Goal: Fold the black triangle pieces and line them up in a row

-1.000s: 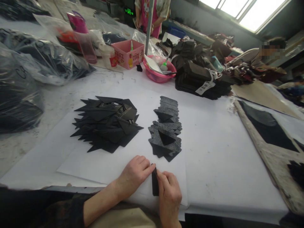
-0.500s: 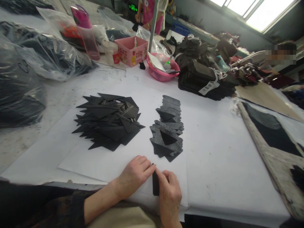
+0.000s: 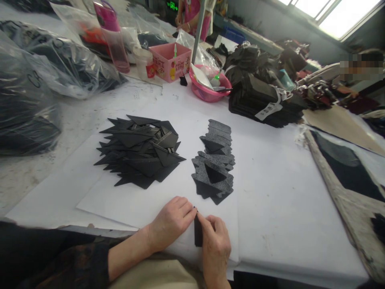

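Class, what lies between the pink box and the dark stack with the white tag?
In the head view, a pink basin sits between the pink box and the dark stack.

Table (image 3: pixel 18 182) here, white paper (image 3: pixel 270 180) spread over. On paper: black pieces (image 3: pixel 138 160) heaped, grey pieces (image 3: pixel 221 158) in row beside. Farther back: pink basin (image 3: pixel 207 94), pink box (image 3: pixel 165 66), bottle (image 3: pixel 118 50).

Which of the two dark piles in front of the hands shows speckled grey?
The narrower pile, on the right; the broader pile, on the left, shows no such speckling.
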`<state>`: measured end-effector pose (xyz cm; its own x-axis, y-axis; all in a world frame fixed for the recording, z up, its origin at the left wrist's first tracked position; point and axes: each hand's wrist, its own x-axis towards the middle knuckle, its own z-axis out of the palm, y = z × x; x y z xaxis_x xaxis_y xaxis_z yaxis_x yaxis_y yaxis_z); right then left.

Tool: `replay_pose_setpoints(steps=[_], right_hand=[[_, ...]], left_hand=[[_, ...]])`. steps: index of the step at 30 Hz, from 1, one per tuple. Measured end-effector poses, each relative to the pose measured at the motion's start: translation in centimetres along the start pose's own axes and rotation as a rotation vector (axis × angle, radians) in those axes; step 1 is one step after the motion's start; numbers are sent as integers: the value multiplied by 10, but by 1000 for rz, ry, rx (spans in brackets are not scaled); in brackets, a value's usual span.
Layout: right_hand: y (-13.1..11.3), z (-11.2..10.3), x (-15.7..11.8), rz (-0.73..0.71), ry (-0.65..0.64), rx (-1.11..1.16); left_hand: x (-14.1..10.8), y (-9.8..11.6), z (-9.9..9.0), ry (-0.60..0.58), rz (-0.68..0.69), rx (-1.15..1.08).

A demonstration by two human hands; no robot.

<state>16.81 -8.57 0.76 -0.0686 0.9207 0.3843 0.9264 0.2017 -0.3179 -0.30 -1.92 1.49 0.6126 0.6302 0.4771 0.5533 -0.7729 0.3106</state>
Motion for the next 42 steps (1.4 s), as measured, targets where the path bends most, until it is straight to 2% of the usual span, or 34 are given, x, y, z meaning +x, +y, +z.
replay_pose_setpoints(steps=[33,37,42], right_hand=[[-1,0,0,-25,-16,-42],[-10,8,5,4,-8,-39],[-26,20,17,47,15,-49]], left_hand=[[-3,3,2,-49,31,105],[-2,-6,-6,-85,49,128],[-5,-28,-13,-102,111,167]])
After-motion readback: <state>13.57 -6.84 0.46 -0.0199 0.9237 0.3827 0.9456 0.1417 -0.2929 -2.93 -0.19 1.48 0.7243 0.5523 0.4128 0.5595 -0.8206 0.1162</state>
